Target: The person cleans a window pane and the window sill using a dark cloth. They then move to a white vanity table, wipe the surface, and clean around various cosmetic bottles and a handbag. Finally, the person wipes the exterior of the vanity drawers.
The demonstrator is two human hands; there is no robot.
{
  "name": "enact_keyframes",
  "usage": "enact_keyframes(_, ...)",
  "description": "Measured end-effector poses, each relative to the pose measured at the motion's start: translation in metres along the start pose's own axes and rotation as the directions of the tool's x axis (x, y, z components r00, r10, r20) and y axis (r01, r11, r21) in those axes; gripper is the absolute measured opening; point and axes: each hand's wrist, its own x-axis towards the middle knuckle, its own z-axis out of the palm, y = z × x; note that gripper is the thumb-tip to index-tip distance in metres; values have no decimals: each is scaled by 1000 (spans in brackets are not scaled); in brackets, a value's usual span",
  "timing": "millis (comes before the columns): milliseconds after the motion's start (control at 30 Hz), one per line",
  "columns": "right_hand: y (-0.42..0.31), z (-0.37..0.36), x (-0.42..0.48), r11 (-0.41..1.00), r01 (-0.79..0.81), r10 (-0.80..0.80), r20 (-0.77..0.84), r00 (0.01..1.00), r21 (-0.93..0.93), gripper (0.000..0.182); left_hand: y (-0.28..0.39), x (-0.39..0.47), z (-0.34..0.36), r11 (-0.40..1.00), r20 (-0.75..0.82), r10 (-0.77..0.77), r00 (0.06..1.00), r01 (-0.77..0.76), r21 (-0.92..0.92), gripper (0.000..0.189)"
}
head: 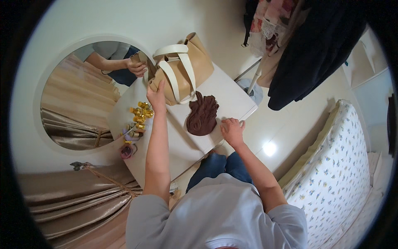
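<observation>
On a white table [183, 157] stands a tan handbag [203, 62] with white straps, close to the round mirror. My left hand [157, 96] grips the near left end of the bag, thumb on its outer side. A dark brown bundle of crumpled fabric [202, 118] lies in front of the bag. To the right of this bundle, my right hand [233, 130] is at the table's front edge, fingers apart and slightly bent, holding nothing. The mirror [77, 102] reflects a hand at the bag.
Several gold-capped bottles [140, 115] and a small pinkish container [127, 151] stand left of my left forearm. Clothes [304, 56] hang on a rack at the upper right. A bed with a floral cover [329, 168] is at the right, a satin curtain [77, 193] at the lower left.
</observation>
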Motion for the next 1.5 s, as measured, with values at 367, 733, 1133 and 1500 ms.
enact_keyframes(367, -12, -59, 160, 780, 476, -346, -354, 869, 406, 56, 37, -36, 25, 907, -285, -233, 930, 103, -408, 18)
enact_keyframes(733, -107, -134, 190, 375, 215, -590, 54, 805, 902, 67, 108, -94, -31, 962, -637, -224, 737, 63, -266, 17)
enact_keyframes(1133, -70, -8, 100, 508, 850, -831, 341, 440, 140, 63, 32, -211, -247, 954, -772, -234, 592, -14, -300, 26)
enact_keyframes(1500, -25, 17, 96, 372, 928, -850, 405, 336, 12, 73, -55, -287, -285, 898, -820, -440, 367, 206, -390, 28)
